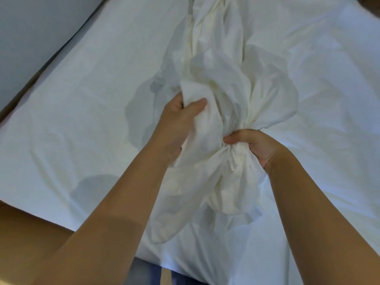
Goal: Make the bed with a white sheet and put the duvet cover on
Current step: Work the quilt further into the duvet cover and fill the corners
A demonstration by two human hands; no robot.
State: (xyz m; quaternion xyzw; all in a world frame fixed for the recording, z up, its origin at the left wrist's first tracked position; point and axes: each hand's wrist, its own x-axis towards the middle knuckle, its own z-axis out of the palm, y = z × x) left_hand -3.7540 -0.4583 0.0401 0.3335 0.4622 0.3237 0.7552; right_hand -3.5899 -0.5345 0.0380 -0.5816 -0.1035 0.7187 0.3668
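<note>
While the white sheet (82, 103) lay spread over the bed (42, 72), the cream duvet cover (222, 79) sat bunched in a ridge down its middle. Left hand (174, 128) gripped a fold, thumb on top. Right hand (257, 147) had its fingers (244, 138) clenched round a gathered knot of cover just beside it.

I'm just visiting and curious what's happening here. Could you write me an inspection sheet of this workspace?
Surface: white sheet spread flat, lightly wrinkled.
Job's things: duvet cover, cream, bunched lengthwise over the sheet.
Clutter: nothing seen.
Hands: left hand and right hand each grip the bunched cover.
Cables: nothing seen.
Surroundings: grey wall at left; wooden surface at the near left corner.
</note>
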